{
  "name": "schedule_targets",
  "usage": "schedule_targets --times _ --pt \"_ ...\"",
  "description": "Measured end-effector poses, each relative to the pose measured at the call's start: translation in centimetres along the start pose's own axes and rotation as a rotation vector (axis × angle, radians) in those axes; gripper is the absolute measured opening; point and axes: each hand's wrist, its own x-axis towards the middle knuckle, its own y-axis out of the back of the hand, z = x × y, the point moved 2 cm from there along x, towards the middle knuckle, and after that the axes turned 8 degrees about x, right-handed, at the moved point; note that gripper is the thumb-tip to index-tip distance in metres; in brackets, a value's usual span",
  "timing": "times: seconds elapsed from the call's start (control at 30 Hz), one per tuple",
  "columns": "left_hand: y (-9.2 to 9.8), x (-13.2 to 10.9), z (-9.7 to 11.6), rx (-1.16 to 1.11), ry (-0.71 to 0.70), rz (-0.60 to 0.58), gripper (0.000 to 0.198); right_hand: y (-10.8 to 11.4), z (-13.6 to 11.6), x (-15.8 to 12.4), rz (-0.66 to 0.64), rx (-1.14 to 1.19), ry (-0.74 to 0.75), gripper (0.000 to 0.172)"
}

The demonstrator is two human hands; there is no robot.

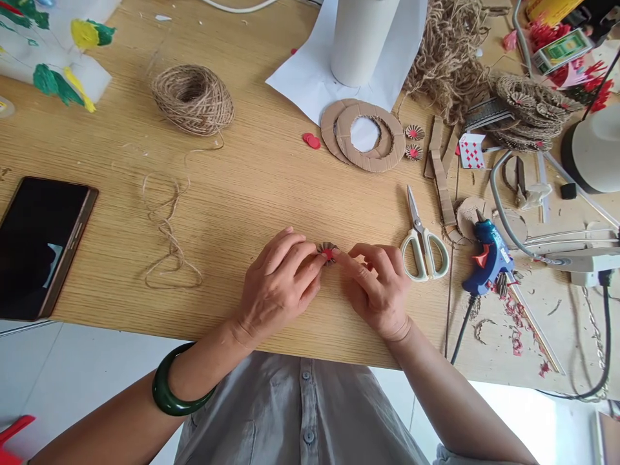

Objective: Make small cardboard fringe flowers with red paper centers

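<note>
Gripping small cardboard rosette (328, 253), red centre (329, 254) up, between left hand (278, 284) and right hand (378, 290), both pinching

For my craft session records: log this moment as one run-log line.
left hand: pinching corrugated cardboard rosette, red centre | right hand: pinching same rosette | nearby: scissors, hot glue gun

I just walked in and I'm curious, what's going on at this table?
A person is pinching a small pleated brown cardboard rosette with a red centre between their left hand and right hand. Pale green-handled scissors and a blue hot glue gun lie nearby on the wooden table.
</note>
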Motion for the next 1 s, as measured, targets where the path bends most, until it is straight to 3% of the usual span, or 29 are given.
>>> schedule_targets --times 0.5,0.63,0.73,1.0 --pt "-0.3 0.1 0.1 -0.033 0.015 -0.008 0.023 -1.0 0.8 0.7 0.078 0.251 -0.275 0.033" --pt "-0.2 0.0 0.1 -0.025 0.02 -0.017 0.026 -0.6 0.3 0.6 0.116 0.279 -0.151 0.047" --pt "-0.1 0.0 0.1 -0.004 0.013 -0.002 0.027 -0.6 -0.1 0.4 0.067 0.197 0.006 0.057" --pt "0.0 -0.1 0.1 0.011 -0.034 0.054 0.026 -1.4 -0.5 0.2 -0.032 -0.029 0.087 0.054"
